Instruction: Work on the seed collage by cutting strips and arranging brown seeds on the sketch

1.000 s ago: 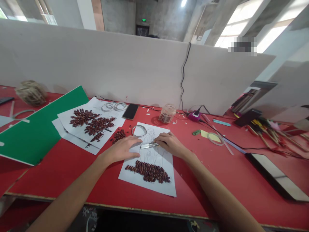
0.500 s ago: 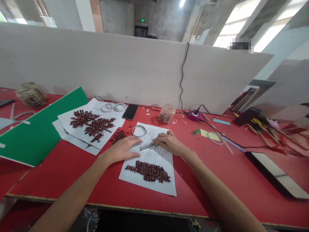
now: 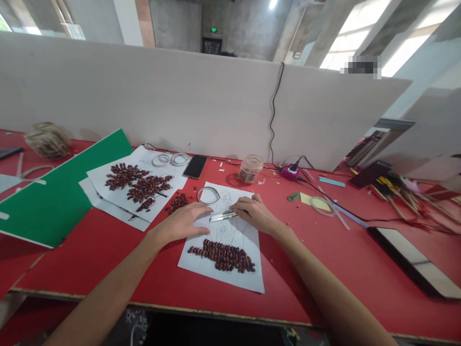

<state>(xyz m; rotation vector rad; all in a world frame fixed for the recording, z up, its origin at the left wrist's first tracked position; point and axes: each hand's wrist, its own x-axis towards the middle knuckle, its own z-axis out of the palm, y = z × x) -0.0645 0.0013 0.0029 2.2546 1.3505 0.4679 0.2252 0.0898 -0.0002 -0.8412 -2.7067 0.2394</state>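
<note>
A white sheet (image 3: 201,264) with a faint line drawing lies on the red table in front of me. Dark brown seeds (image 3: 223,254) cover its lower part in rows. My left hand (image 3: 183,222) lies flat on the sheet's left edge, fingers stretched out. My right hand (image 3: 254,212) is closed on a slim metal tool (image 3: 222,216) that lies across the drawing between the two hands. A tape ring (image 3: 208,194) rests at the sheet's top left corner.
Left of me lie sheets with seed pictures (image 3: 139,185), loose seeds (image 3: 177,202), a green board (image 3: 54,192), tape rolls (image 3: 169,158) and a phone (image 3: 195,166). A small jar (image 3: 249,169), cables, a pink charger (image 3: 290,172) and sticks (image 3: 406,197) sit behind and to the right. A white partition (image 3: 162,101) backs the table.
</note>
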